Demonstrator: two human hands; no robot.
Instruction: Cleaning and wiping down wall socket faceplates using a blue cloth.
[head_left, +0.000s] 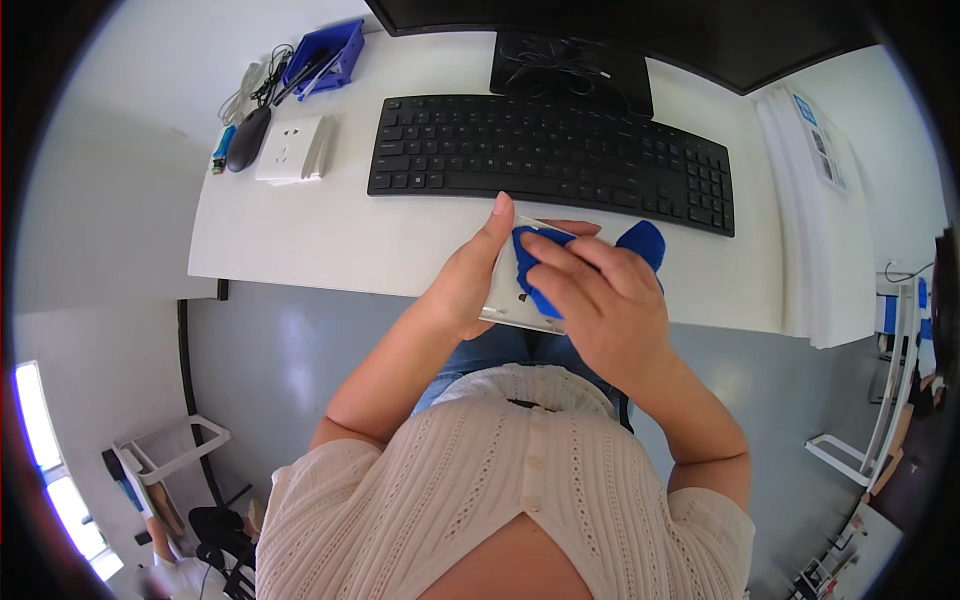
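Note:
My left hand (472, 278) grips a white wall socket plate (502, 296) by its left side, thumb along the edge and fingers underneath. The plate is tilted just over the front edge of the desk, and a small dark slot shows on its face. A blue cloth (643, 240) is bunched in my right hand (612, 305), whose fingers press it onto the plate. Part of the cloth sticks out to the right of the hand. The cloth and fingers hide most of the plate's face.
Beyond my hands lies a black keyboard (550, 150), with a monitor (640, 25) behind it. At the left are stacked white socket plates (291, 150), a black mouse (249, 139) and a blue bin (342, 62) with pens. White sheets (815, 230) are piled at the right edge.

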